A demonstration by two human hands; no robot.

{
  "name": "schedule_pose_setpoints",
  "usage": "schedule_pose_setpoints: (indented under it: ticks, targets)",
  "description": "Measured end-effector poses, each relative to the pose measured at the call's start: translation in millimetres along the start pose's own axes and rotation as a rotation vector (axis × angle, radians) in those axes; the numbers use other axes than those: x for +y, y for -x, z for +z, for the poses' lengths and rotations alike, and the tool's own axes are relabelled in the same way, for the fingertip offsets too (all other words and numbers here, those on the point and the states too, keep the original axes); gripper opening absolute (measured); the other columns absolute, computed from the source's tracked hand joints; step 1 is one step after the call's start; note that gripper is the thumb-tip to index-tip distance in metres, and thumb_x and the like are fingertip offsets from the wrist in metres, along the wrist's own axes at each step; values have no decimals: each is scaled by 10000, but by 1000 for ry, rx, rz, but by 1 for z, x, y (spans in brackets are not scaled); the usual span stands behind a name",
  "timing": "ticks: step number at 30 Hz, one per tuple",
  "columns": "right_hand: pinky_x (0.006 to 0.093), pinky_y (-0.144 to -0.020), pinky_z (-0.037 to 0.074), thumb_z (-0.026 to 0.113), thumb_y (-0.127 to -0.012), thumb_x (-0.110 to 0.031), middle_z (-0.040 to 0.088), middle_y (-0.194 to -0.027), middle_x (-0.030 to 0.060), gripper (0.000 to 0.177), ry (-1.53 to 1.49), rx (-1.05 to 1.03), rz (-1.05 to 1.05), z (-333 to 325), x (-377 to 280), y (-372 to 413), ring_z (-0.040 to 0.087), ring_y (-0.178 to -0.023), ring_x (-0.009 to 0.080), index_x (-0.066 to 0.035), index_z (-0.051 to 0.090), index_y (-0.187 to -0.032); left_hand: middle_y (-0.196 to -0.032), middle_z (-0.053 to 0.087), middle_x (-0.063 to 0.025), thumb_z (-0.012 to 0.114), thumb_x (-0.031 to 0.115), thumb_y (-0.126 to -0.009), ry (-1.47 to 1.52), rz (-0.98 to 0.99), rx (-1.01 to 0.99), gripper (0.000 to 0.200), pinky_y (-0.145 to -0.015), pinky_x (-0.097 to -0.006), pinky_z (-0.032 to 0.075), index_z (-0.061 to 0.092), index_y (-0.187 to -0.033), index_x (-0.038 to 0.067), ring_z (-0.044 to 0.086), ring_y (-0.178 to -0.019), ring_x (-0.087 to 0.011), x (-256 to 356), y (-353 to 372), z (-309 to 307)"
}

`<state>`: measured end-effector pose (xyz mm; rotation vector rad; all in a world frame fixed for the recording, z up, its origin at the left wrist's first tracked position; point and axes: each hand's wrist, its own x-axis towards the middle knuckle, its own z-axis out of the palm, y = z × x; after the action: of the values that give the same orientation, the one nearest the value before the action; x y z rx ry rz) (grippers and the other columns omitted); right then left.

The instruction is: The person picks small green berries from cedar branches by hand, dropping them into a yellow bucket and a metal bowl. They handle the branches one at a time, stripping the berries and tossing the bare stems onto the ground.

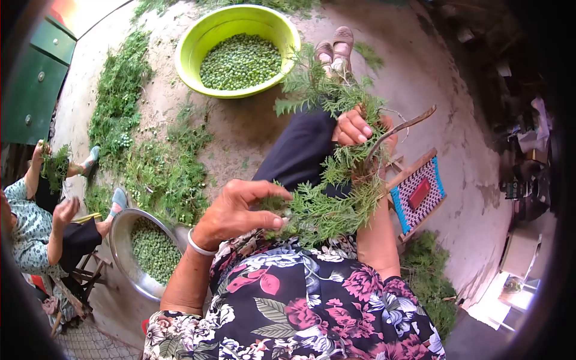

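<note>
Over the lap, against a flowered dress (pixel 300 300), the left hand (pixel 237 210) curls with thumb and forefinger pinched shut on the tip of a flat, feathery green branch (pixel 333 207); its scale-like sprays fan out dense and bright from there up to the right hand (pixel 354 129), whose fingers are closed tight round the gathered stems, with a bare brown woody twig (pixel 408 123) jutting out to the right. Beneath it all lies a rough grey concrete floor (pixel 252 129). At its far left stands a dark green cabinet (pixel 33 78), and below that another person (pixel 30 228) sits low with a tuft of the same greenery in a raised hand. Just right of that person a steel bowl (pixel 117 240) holds small green seeds (pixel 153 249), heaps of cut sprigs (pixel 156 174) spread along the floor above it, and a lime-green basin (pixel 186 42) farther up holds more of them. Right of the branch stands a small woven stool (pixel 417 192), and beyond it dim clutter too dark to make out
</note>
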<state>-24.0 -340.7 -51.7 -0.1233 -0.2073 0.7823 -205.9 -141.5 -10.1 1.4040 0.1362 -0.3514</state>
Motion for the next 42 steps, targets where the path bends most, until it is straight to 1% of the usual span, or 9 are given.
schedule_pose_setpoints:
  ticks: [11,15,18,22,27,33,35,37,42]
  targets:
    - [247,-520,310,451,-890,-234,376,-594,-50,211,-81,21,-2,-6,-23,10,351,-545,70,-34,512,-864,-797,659,-158,681,-10,-699,-570,106,155,207,-612,-323,490,659,-906,-10,658,-699,-231,-29,-9,12]
    - [231,-543,295,490,-869,-243,358,-573,-73,189,-22,147,-62,-2,-27,12,340,-531,60,-65,506,-809,-878,686,-141,680,-5,-710,-448,319,124,297,-700,-296,512,666,-1007,7,675,-767,-239,-33,-12,17]
    - [238,-520,297,466,-881,-230,361,-583,-52,200,-32,90,-55,10,-26,14,328,-522,73,-41,493,-822,-873,686,-97,657,4,-759,-437,203,154,304,-720,-262,511,641,-1063,-8,651,-774,-157,-27,-10,20]
    - [234,-465,310,525,-908,-111,425,-661,19,152,-49,-13,-25,-6,-44,20,419,-556,108,21,455,-878,-942,660,-92,588,70,-872,335,-37,174,239,-767,-249,497,613,-1057,-79,611,-824,-129,-32,-7,20]
    - [237,-462,312,530,-908,-124,421,-656,18,165,-80,-40,-53,-12,-41,23,414,-551,110,-15,436,-826,-952,661,-88,661,70,-812,245,-61,78,279,-782,-254,495,623,-1051,-70,610,-847,-128,-28,-7,21]
    - [219,-420,288,486,-881,-206,385,-604,-27,262,-109,89,-92,-17,-32,25,360,-508,80,53,510,-910,-797,651,-106,707,57,-706,-433,111,190,298,-645,-284,478,652,-992,-9,595,-679,-128,-46,-15,21]
    - [216,-419,296,493,-881,-226,393,-595,-33,289,-72,60,-58,-26,-28,28,357,-499,69,58,532,-921,-851,632,-161,696,31,-687,-519,180,254,290,-664,-337,493,640,-969,-9,628,-734,-245,-49,-20,22]
    - [217,-426,295,519,-866,-265,393,-581,-46,318,-62,112,-44,-26,-22,31,339,-478,55,48,540,-915,-930,617,-157,682,0,-681,-902,566,409,311,-677,-381,498,621,-985,6,619,-801,-320,-45,-28,22]
    - [224,-437,290,477,-847,-329,346,-566,-50,285,10,474,39,-13,-11,36,344,-482,70,-74,428,-729,-920,598,-106,806,164,-487,-1113,581,-10,519,-635,-390,492,614,-960,72,587,-748,-308,-35,-47,28]
